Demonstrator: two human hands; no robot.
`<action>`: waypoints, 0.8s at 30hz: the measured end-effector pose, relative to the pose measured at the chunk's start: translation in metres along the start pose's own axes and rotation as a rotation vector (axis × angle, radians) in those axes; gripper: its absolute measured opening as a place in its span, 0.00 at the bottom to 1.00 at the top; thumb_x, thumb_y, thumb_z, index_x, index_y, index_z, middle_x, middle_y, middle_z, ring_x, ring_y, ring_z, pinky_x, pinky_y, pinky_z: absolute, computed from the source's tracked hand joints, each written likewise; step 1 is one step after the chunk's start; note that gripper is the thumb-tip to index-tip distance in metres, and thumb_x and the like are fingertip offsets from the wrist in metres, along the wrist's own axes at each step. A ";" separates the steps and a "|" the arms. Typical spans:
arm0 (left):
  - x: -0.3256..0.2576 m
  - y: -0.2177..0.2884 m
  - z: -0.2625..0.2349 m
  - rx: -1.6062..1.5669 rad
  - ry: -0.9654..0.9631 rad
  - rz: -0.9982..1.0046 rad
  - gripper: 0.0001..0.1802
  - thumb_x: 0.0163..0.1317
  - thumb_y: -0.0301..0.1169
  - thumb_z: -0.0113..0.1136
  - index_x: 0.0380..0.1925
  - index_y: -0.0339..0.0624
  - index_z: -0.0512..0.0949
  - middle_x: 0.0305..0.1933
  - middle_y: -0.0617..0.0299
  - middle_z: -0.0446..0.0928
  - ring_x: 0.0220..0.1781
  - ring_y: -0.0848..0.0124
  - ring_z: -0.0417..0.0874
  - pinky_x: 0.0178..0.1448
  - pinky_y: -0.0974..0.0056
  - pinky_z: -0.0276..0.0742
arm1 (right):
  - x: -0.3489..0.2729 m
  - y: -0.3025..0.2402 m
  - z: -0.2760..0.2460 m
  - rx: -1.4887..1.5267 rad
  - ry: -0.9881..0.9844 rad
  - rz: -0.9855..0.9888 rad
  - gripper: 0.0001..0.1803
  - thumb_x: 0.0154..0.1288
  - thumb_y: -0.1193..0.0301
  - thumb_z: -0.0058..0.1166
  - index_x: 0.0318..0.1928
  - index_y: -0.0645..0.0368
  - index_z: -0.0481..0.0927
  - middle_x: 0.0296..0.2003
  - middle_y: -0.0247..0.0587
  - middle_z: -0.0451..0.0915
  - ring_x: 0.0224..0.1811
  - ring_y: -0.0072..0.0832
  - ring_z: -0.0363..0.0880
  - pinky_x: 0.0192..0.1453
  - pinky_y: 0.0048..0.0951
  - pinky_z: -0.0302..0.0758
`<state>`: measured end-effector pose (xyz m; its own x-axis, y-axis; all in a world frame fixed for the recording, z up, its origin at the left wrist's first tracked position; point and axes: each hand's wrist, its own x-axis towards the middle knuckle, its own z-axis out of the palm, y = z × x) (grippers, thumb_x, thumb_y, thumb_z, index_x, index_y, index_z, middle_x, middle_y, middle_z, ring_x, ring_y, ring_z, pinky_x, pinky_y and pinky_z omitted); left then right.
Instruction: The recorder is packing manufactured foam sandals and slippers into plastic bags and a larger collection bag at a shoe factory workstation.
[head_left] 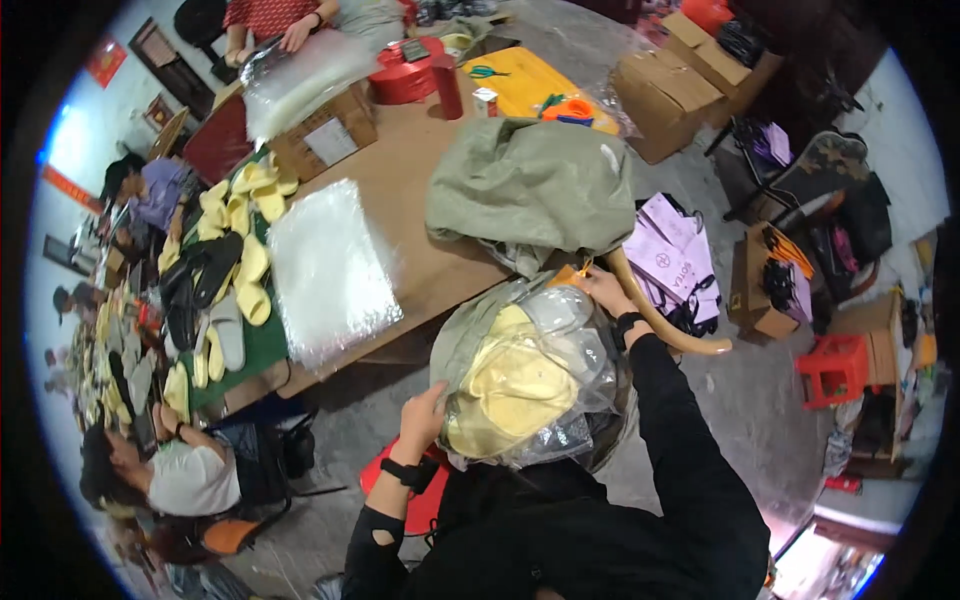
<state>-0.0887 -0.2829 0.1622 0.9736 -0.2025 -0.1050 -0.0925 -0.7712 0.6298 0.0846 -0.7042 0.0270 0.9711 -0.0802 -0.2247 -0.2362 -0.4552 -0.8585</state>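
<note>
In front of me stands an open grey-green woven sack (458, 335), filled with pale yellow slippers (515, 390) in clear plastic bags (585, 350). My left hand (424, 415) is closed on the sack's left rim. At the sack's far right edge, my right hand (604, 290) pinches a small orange strip (568, 276); its exact kind is too small to make out. Just beyond, a second grey-green sack (530, 190) lies bunched on the brown table (410, 160).
A stack of clear plastic bags (335, 270) lies on the table, beside loose yellow and black slippers (250, 270). Lilac bags (670, 260) sit right of a curved wooden armrest (665, 320). Cardboard boxes (665, 100) and a red stool (833, 370) stand right. Other people work left and across.
</note>
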 end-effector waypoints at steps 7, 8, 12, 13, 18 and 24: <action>-0.025 -0.007 -0.003 0.046 0.034 -0.100 0.17 0.55 0.30 0.54 0.46 0.48 0.75 0.36 0.45 0.78 0.38 0.46 0.79 0.41 0.47 0.74 | 0.016 -0.087 0.017 -0.060 0.356 -0.263 0.11 0.53 0.71 0.57 0.32 0.70 0.78 0.26 0.55 0.79 0.29 0.40 0.79 0.35 0.35 0.72; -0.032 -0.012 -0.008 0.040 0.055 -0.135 0.17 0.55 0.30 0.54 0.47 0.47 0.75 0.37 0.44 0.78 0.38 0.46 0.79 0.41 0.47 0.74 | 0.003 -0.127 0.017 -0.042 0.337 -0.354 0.11 0.54 0.71 0.56 0.30 0.71 0.76 0.25 0.54 0.78 0.28 0.41 0.77 0.35 0.36 0.71; -0.028 -0.011 -0.009 -0.021 0.090 -0.145 0.17 0.56 0.29 0.54 0.47 0.45 0.74 0.37 0.43 0.78 0.39 0.45 0.78 0.41 0.48 0.74 | -0.009 -0.195 -0.026 0.634 0.537 -0.276 0.09 0.59 0.72 0.55 0.37 0.65 0.74 0.31 0.41 0.76 0.30 0.28 0.73 0.35 0.27 0.70; -0.023 -0.010 -0.006 -0.063 0.113 -0.118 0.16 0.56 0.28 0.54 0.47 0.45 0.74 0.37 0.43 0.77 0.39 0.45 0.78 0.41 0.48 0.73 | -0.007 -0.193 -0.037 0.624 0.552 -0.278 0.09 0.59 0.72 0.55 0.37 0.65 0.74 0.31 0.41 0.76 0.30 0.28 0.73 0.35 0.27 0.70; -0.011 -0.010 -0.012 -0.161 0.107 -0.171 0.17 0.57 0.29 0.55 0.48 0.44 0.71 0.38 0.42 0.77 0.39 0.44 0.78 0.40 0.48 0.73 | 0.006 -0.153 -0.030 0.296 0.418 -0.212 0.09 0.62 0.72 0.51 0.40 0.66 0.74 0.37 0.45 0.78 0.41 0.26 0.77 0.45 0.26 0.72; -0.013 -0.038 0.007 -0.382 0.174 -0.283 0.24 0.57 0.34 0.60 0.51 0.42 0.64 0.30 0.48 0.78 0.29 0.54 0.79 0.36 0.56 0.73 | -0.059 -0.040 0.035 -0.207 0.614 -0.058 0.14 0.59 0.70 0.52 0.44 0.65 0.74 0.38 0.52 0.77 0.43 0.43 0.73 0.48 0.38 0.69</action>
<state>-0.0996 -0.2556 0.1342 0.9728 0.1116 -0.2029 0.2314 -0.4988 0.8352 0.0359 -0.6500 0.0583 0.8388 -0.5151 0.1764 -0.2316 -0.6307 -0.7407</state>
